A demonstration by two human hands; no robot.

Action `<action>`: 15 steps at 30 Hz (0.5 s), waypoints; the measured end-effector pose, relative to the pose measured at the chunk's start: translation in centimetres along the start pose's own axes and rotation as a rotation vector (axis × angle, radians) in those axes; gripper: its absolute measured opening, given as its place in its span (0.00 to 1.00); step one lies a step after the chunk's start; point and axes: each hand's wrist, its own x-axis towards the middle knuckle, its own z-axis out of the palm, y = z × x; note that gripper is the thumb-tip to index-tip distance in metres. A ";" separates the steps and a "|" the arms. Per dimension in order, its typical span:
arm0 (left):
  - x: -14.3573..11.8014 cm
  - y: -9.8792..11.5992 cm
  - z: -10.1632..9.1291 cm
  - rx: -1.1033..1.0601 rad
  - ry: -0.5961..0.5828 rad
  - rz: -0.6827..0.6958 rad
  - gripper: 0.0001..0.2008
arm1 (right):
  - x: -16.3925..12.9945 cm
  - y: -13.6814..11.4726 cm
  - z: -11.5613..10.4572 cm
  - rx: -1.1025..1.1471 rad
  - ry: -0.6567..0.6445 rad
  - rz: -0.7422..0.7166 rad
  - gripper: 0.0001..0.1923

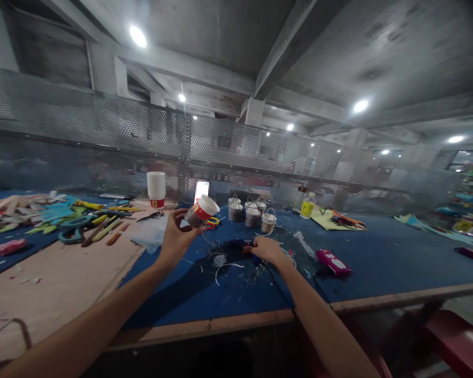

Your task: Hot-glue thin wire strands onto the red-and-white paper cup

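Note:
My left hand (176, 234) holds a small paper cup (202, 211) with a red band, tilted on its side above the blue table top (378, 252). My right hand (268, 249) rests on the table, fingers closed around a small dark object with a red tip (249, 247); what it is stays unclear. White string (226, 268) and scraps lie between my hands. Several small cups with wire handles (253, 212) stand behind my right hand.
A stack of white cups (156, 188) stands at the back left. Coloured craft pieces and scissors (73, 220) lie on the left by a brown board (63, 278). A pink tool (333, 262) lies right of my hand. A metal mesh fence (102, 136) backs the table.

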 end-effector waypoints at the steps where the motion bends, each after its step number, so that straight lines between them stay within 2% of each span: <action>1: -0.1 0.1 0.1 -0.009 -0.004 -0.025 0.35 | 0.2 0.1 0.1 0.002 -0.009 -0.006 0.27; 4: -0.3 0.4 0.3 -0.077 -0.013 -0.125 0.34 | 0.6 0.5 0.3 0.022 -0.029 -0.023 0.30; 8: -0.4 0.5 0.5 -0.239 -0.033 -0.271 0.33 | 0.7 0.9 0.6 0.171 -0.005 -0.022 0.25; 12: -0.2 0.3 0.5 -0.292 -0.039 -0.312 0.30 | 0.6 1.4 0.7 0.318 0.056 -0.030 0.21; 15: -0.1 0.1 0.5 -0.352 -0.039 -0.346 0.29 | 0.7 1.5 0.4 0.470 0.100 -0.066 0.23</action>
